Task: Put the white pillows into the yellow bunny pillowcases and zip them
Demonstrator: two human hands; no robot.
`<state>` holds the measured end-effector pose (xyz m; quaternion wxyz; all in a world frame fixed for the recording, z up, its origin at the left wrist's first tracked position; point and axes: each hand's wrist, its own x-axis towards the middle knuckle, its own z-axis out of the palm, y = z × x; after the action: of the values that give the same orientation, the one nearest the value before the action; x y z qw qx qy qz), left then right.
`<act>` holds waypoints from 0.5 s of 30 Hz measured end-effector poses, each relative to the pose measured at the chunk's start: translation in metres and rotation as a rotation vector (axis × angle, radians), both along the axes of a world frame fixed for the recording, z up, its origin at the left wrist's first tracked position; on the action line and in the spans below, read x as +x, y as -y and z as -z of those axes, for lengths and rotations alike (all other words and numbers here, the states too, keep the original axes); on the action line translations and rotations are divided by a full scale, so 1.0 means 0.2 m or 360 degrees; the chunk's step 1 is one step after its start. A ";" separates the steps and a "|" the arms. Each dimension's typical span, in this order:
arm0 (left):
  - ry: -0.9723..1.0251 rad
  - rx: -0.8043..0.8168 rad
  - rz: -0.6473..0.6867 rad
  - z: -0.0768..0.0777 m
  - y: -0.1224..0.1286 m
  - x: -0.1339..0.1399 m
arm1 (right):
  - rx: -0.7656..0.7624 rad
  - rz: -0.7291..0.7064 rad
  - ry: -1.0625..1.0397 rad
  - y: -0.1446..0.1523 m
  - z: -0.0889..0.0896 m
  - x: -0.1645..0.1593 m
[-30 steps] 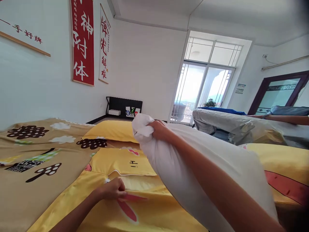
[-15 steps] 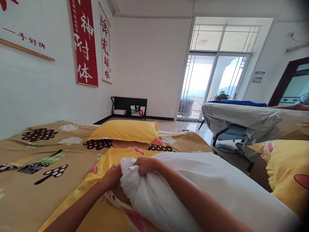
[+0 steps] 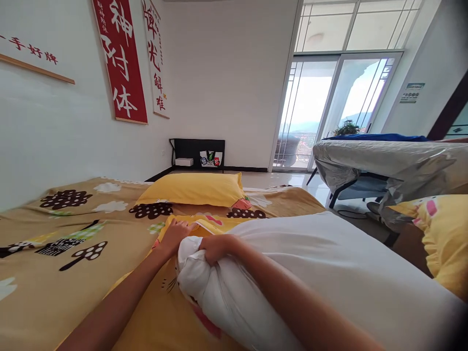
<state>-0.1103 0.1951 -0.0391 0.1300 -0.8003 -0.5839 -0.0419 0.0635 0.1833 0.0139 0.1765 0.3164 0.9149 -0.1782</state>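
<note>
Since the frame half a second ago, the left hand [image 3: 179,234] has been moving up the frame, away from the side of the twisted white bundle and onto the far edge of the yellow cartoon-print pillowcase [image 3: 157,302]. The right hand [image 3: 215,247] is staying on the bundle in nearly the same spot, a little below the centre of the frame.

The right hand is clenching the gathered end of the white pillow [image 3: 292,253], its fingers curling into the cloth. The left hand is holding its fingers close together at the pillowcase's piped edge, just beside the bundle; whether it is pinching the fabric, I cannot tell. The white pillow is stretching from the centre to the lower right, its twisted end lying over the pillowcase, which is spreading across the lower centre.

Beneath, a tan printed bedsheet [image 3: 29,302] is covering the left side of the frame. A plain-topped yellow pillow [image 3: 193,190] is lying beyond the hands at centre, and a ruffled yellow pillow [image 3: 449,239] is showing at the right edge. Farther back, a black shelf [image 3: 197,146] is standing by the wall, and a plastic-covered table [image 3: 365,153] is occupying the right.
</note>
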 end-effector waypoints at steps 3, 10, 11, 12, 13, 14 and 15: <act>-0.0109 0.0000 0.0069 -0.08 0.05 0.00 | -0.0012 0.0001 0.0144 -0.08 0.01 -0.04; -0.0141 0.0182 0.0041 -0.24 0.30 0.12 | 0.0216 0.0153 0.0300 -0.17 -0.01 -0.09; -0.0115 0.0164 -0.0036 -0.23 0.34 0.13 | 0.0274 0.0173 0.0282 -0.16 -0.02 -0.09; -0.0107 0.0130 -0.0114 -0.20 0.37 0.14 | 0.0344 0.0189 0.0250 -0.13 -0.02 -0.07; -0.0119 0.0083 -0.0180 -0.18 0.39 0.14 | 0.0421 0.0202 0.0206 -0.10 -0.03 -0.06; -0.0150 0.0032 -0.0221 -0.14 0.42 0.13 | 0.0504 0.0215 0.0158 -0.07 -0.03 -0.05; -0.0193 -0.0023 -0.0235 -0.11 0.44 0.12 | 0.0586 0.0232 0.0110 -0.02 -0.03 -0.04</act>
<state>-0.0862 0.1069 -0.0172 0.1620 -0.7570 -0.6326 0.0207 0.0558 0.1881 0.0207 0.1336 0.4147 0.9000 -0.0091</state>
